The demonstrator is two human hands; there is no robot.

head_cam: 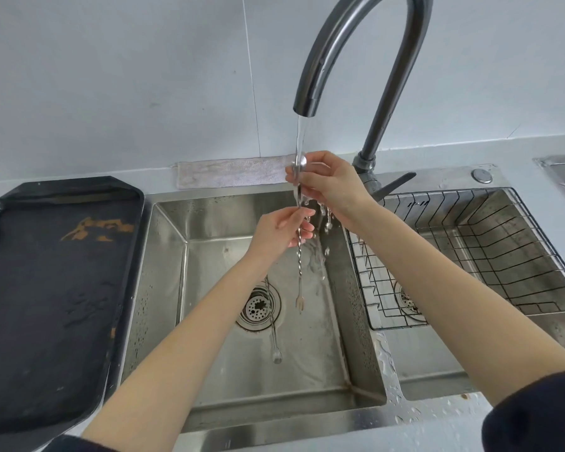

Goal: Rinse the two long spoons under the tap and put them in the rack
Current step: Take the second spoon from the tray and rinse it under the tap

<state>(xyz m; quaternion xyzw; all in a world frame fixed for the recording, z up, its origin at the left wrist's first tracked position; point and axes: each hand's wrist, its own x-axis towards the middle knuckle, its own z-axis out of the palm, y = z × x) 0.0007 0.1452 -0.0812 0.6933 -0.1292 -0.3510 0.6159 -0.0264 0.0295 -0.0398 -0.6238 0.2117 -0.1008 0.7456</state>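
Steel twisted spoon [299, 252] hangs upright under the tap [310, 93]: your right hand [327, 184] pinches its bowl, your left hand [281, 230] its stem. The second spoon [272, 324] lies by the drain; the rack [463, 252] sits right, nearer your right hand.

- No text, label, brand or number can be read anywhere.
- The orange marks on the black tray [46, 288] form no legible characters.
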